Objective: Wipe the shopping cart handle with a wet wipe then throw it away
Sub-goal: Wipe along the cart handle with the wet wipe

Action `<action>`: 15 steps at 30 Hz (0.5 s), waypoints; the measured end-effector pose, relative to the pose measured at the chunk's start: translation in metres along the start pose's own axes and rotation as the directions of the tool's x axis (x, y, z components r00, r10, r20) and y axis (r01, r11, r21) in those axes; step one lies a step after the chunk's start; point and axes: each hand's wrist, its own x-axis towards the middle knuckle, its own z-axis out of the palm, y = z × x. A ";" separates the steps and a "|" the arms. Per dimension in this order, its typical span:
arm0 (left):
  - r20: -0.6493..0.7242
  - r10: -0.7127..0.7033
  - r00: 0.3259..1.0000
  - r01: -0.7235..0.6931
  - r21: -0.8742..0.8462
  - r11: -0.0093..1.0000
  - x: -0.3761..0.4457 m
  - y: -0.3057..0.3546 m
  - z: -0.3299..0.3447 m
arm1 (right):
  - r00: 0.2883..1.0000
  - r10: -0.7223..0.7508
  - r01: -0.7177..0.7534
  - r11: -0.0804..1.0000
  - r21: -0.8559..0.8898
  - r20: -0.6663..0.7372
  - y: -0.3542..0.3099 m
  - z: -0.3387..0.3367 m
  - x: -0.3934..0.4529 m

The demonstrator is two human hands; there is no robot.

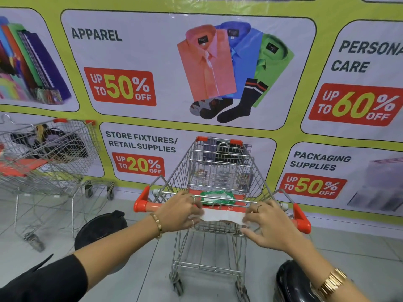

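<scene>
A metal shopping cart stands before me with a red handle [150, 206] running across its near end. A white wet wipe [222, 216] is stretched flat over the middle of the handle. My left hand [178, 212] pinches the wipe's left end, and my right hand [268, 225] holds its right end with fingers spread. A green wet wipe pack [217, 197] lies on the cart's red child seat flap just beyond the handle.
A black bin [100, 229] sits on the floor at the lower left, and another black rounded object [294, 282] at the lower right. A second cart [50, 153] with dark items stands to the left. A sale banner wall [196, 73] closes off the space ahead.
</scene>
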 end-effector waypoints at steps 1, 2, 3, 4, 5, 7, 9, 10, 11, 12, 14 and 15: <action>0.013 -0.028 1.000 0.028 -0.017 0.999 -0.002 0.001 0.000 | 1.000 0.018 -0.018 0.998 0.059 0.003 -0.002 -0.002 0.000; -0.005 -0.046 0.999 0.046 -0.038 0.998 -0.004 0.003 0.000 | 0.999 0.046 -0.043 0.991 0.126 -0.020 -0.004 -0.003 0.000; -0.030 -0.068 0.997 0.066 -0.052 0.996 -0.007 0.004 -0.001 | 0.994 0.093 -0.079 0.977 0.200 -0.064 -0.006 -0.004 0.001; -0.077 -0.104 0.992 0.099 -0.067 0.993 -0.009 0.002 -0.001 | 0.979 0.160 -0.120 0.954 0.275 -0.125 -0.008 -0.004 0.003; -0.123 -0.166 0.978 0.156 -0.088 0.984 -0.011 0.000 -0.002 | 0.953 0.240 -0.166 0.924 0.344 -0.184 -0.009 -0.003 0.005; -0.187 -0.324 0.927 0.305 -0.125 0.944 -0.013 -0.007 -0.005 | 0.898 0.373 -0.246 0.866 0.435 -0.235 -0.013 0.001 0.012; -0.221 -0.481 0.849 0.461 -0.137 0.877 -0.011 -0.024 -0.006 | 0.877 0.450 -0.328 0.817 0.473 -0.170 -0.021 0.011 0.021; -0.220 -0.566 0.795 0.548 -0.143 0.824 -0.010 -0.035 -0.006 | 0.873 0.473 -0.372 0.802 0.468 -0.117 -0.026 0.017 0.027; -0.194 -0.641 0.743 0.626 -0.136 0.767 -0.009 -0.047 -0.005 | 0.868 0.491 -0.411 0.790 0.454 -0.069 -0.031 0.024 0.033; -0.144 -0.705 0.695 0.695 -0.120 0.709 -0.009 -0.057 -0.006 | 0.860 0.510 -0.448 0.780 0.438 -0.029 -0.038 0.029 0.039; 0.005 -0.790 0.614 0.788 -0.076 0.611 -0.010 -0.077 -0.003 | 0.834 0.550 -0.526 0.767 0.368 0.046 -0.050 0.040 0.055; 0.090 -0.799 0.594 0.804 -0.067 0.590 -0.013 -0.085 0.000 | 0.819 0.567 -0.563 0.761 0.322 0.091 -0.057 0.044 0.061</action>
